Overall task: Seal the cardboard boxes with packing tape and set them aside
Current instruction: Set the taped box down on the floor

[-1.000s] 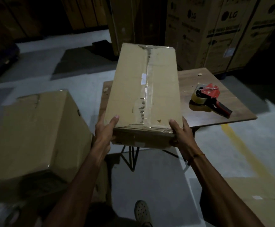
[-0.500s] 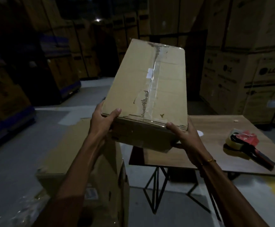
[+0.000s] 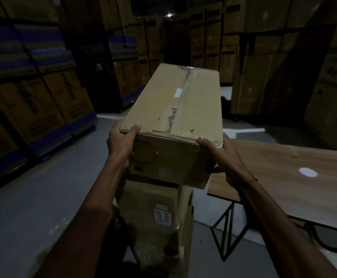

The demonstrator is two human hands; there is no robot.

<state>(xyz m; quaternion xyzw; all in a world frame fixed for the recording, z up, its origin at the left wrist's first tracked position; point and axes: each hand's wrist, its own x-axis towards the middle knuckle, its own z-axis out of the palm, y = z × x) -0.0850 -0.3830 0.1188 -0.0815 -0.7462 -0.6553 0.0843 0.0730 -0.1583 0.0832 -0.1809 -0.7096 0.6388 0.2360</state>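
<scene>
Box [image 3: 175, 109] taped along top seam; sealing looks done. Left hand [image 3: 121, 141] and right hand [image 3: 221, 157] grip its near corners, thumbs on top, holding it aloft above stack [image 3: 155, 213] left of table [image 3: 284, 177]. Left: set it down.

a dim warehouse: tall stacks of printed cartons [image 3: 49, 105] line a bare concrete floor [image 3: 33, 197] beside a folding table [image 3: 284, 177].
</scene>
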